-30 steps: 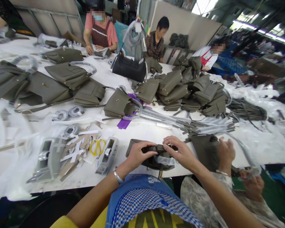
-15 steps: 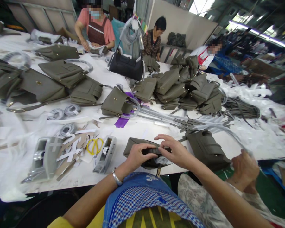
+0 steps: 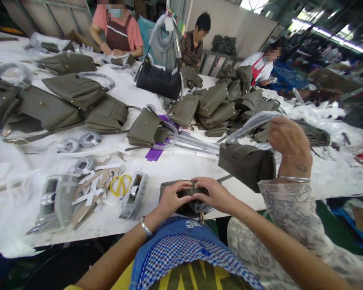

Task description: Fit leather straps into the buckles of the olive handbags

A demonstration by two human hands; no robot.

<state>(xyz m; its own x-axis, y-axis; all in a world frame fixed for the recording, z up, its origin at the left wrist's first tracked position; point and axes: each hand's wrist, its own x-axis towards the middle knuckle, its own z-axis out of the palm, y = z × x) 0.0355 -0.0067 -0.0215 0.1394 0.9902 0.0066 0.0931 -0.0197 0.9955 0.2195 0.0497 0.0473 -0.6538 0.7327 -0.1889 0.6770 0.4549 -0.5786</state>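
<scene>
An olive-green handbag [image 3: 168, 185] lies at the table's near edge, right in front of my apron. Both my hands are on its upper edge, thumbs toward me and fingers on the far side. My left hand [image 3: 174, 198] is closed on the left part of that edge. Close beside it, my right hand [image 3: 213, 194] pinches the same edge, the fingertips of both hands nearly meeting. Clear plastic shows in the bag's opening below my right fingers. My palms and fingers hide much of the bag.
To my right a co-worker's hand [image 3: 290, 139] holds up another olive handbag [image 3: 245, 163] by its plastic-wrapped handle. Tape dispensers [image 3: 134, 195], yellow-handled scissors [image 3: 120, 186] and paper scraps [image 3: 93, 189] lie on my left. Piled bags [image 3: 214, 104] and a hanging black bag [image 3: 160, 82] stand beyond.
My right hand has closed its fingers on the bag's edge, nearer my left hand. The co-worker's hand has risen, lifting the neighbouring bag by its handle.
</scene>
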